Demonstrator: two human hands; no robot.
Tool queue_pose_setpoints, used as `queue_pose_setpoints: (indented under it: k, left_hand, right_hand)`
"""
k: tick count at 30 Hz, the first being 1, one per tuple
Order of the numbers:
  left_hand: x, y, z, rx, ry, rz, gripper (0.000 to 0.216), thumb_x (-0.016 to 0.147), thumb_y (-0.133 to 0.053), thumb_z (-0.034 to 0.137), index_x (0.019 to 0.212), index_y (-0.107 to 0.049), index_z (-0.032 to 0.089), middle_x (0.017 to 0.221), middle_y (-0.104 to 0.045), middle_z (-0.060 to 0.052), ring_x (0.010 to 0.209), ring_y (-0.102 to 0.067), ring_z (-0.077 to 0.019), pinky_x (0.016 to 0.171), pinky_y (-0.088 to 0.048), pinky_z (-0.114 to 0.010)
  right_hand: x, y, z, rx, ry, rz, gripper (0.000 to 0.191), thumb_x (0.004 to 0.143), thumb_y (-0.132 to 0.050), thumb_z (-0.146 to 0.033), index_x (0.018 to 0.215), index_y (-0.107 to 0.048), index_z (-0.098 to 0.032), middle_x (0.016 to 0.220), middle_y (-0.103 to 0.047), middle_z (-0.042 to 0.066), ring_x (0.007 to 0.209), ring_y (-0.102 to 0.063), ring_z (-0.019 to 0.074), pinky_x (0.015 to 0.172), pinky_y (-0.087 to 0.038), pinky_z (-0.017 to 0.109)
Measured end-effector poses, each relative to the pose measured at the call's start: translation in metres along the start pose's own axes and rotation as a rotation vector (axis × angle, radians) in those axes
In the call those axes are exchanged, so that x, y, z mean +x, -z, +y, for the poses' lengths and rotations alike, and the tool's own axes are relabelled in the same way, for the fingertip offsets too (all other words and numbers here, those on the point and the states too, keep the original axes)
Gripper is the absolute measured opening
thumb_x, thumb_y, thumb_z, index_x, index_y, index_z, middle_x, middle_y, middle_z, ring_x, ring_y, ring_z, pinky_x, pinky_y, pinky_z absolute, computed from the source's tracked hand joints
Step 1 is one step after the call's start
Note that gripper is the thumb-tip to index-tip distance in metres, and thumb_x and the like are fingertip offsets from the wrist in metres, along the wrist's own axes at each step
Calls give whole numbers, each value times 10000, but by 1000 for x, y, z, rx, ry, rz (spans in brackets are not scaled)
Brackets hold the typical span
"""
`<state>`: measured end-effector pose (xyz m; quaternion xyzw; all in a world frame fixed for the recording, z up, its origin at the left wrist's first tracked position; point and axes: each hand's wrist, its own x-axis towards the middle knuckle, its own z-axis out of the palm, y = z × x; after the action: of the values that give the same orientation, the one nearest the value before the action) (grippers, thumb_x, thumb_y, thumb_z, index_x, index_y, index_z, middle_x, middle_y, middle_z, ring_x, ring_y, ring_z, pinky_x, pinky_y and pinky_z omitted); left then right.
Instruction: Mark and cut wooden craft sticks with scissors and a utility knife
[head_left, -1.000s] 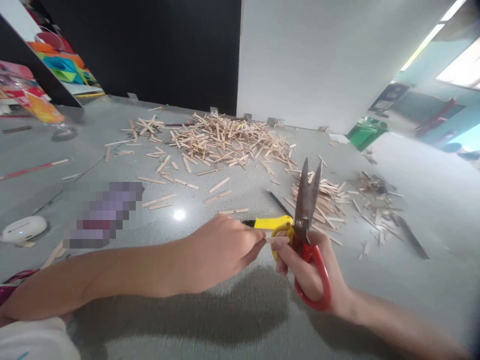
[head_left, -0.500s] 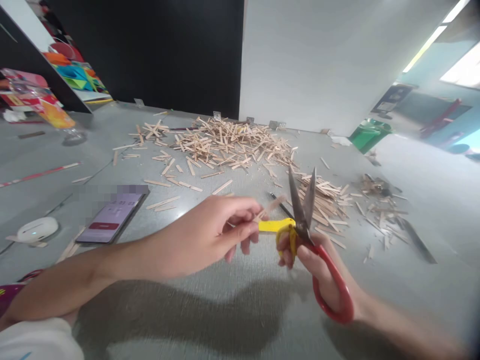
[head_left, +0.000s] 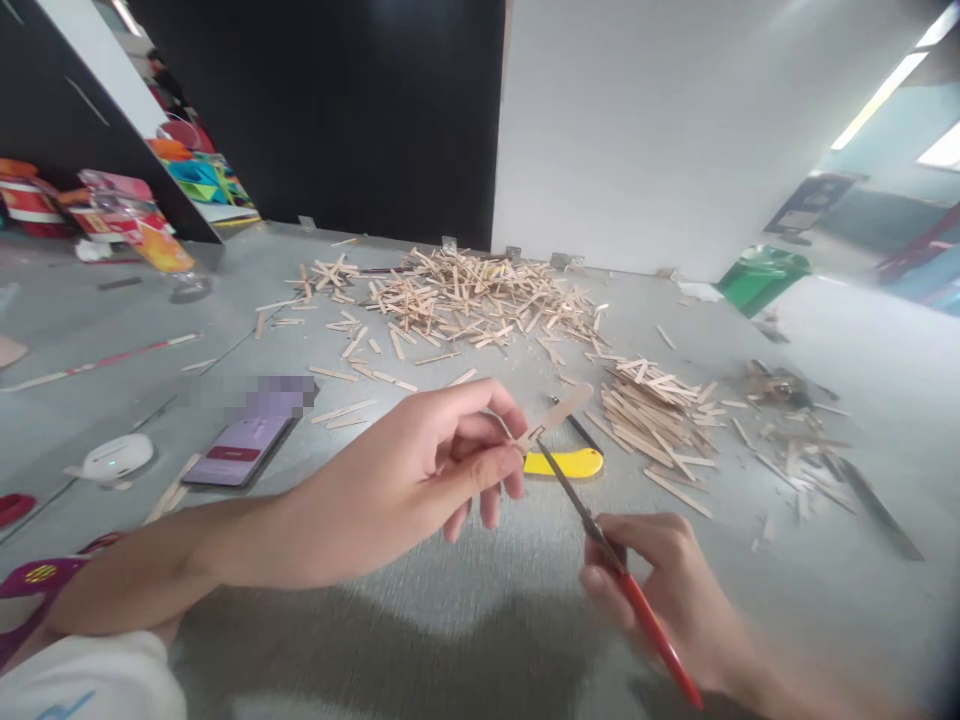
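Note:
Between the thumb and fingertips of my left hand (head_left: 450, 460) is a flat wooden craft stick (head_left: 571, 403) with a small dark outline marked on it. My right hand (head_left: 675, 580) grips red-handled scissors (head_left: 577, 498), seen edge-on, their tips at the stick beside the outline. Whether the blades are parted cannot be made out. Just beneath the stick, a yellow-handled tool (head_left: 574, 462) lies on the grey table (head_left: 420, 620), partly hidden by my left fingers. A dark pen-like rod (head_left: 586, 432) lies behind it.
Behind my hands spreads a big heap of wooden sticks (head_left: 480, 290), with a neater pile (head_left: 649, 410) to the right. A phone (head_left: 244, 440) and white earbud case (head_left: 118, 457) lie left. A metal blade (head_left: 881, 510) and scraps lie far right; a plastic bottle (head_left: 146, 235) stands back left.
My right hand has turned the scissors from pointing up with spread blades to edge-on, bringing the tips against the stick. My left hand keeps its pinch. The view has shifted slightly left.

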<state>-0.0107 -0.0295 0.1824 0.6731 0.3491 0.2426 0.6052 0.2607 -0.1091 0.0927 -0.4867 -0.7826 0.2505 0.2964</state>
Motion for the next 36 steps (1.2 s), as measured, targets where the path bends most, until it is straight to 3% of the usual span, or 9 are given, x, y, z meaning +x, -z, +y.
queue_pose_setpoints:
  k: [7, 17, 24, 28, 31, 36]
  left_hand:
    - [0, 0, 1, -27, 24, -12, 136, 1077, -749, 303, 1038, -629, 253, 901, -795, 36, 724, -714, -114, 550, -560, -149]
    - [-1, 1, 2, 6, 21, -30, 176, 1116, -697, 399, 1051, -632, 249, 952, -805, 13, 758, -738, -120, 576, -578, -168]
    - [-1, 1, 3, -6, 17, -44, 167, 1117, -696, 376, 1060, -620, 239, 957, -799, -3, 762, -745, -124, 569, -573, -168]
    - [-1, 8, 3, 3, 23, -122, 61, 1144, -628, 306, 1153, -639, 247, 1049, -795, -22, 848, -763, -134, 620, -606, -173]
    - [-1, 15, 3, 17, 60, -226, 137, 1108, -682, 294, 1236, -684, 248, 1111, -803, -49, 921, -778, -165, 656, -631, -194]
    - [4, 10, 3, 124, 69, -140, 317, 1140, -605, 402, 966, -756, 184, 926, -826, -53, 723, -768, -147, 534, -560, -184]
  right_hand:
    - [0, 0, 1, -39, 68, 73, 418, 1033, -665, -321, 659, -497, -240, 594, -386, -85, 518, -293, 111, 487, -304, 275]
    - [0, 1, -1, -54, 66, 87, 466, 1002, -672, -266, 662, -355, -274, 631, -257, -97, 542, -208, 123, 472, -245, 289]
    - [4, 0, -4, -77, 70, 103, 484, 994, -642, -230, 685, -273, -282, 626, -226, -97, 533, -195, 121, 463, -225, 294]
    - [3, 0, -3, -99, 67, 100, 482, 1010, -634, -242, 698, -269, -278, 625, -223, -99, 537, -192, 119, 468, -230, 289]
    - [2, -1, -1, -111, 57, 87, 488, 1021, -641, -260, 708, -267, -276, 622, -228, -100, 544, -186, 120, 474, -231, 289]
    - [0, -2, 2, -112, 32, 65, 490, 1025, -631, -262, 723, -246, -277, 627, -228, -96, 567, -177, 129, 481, -220, 294]
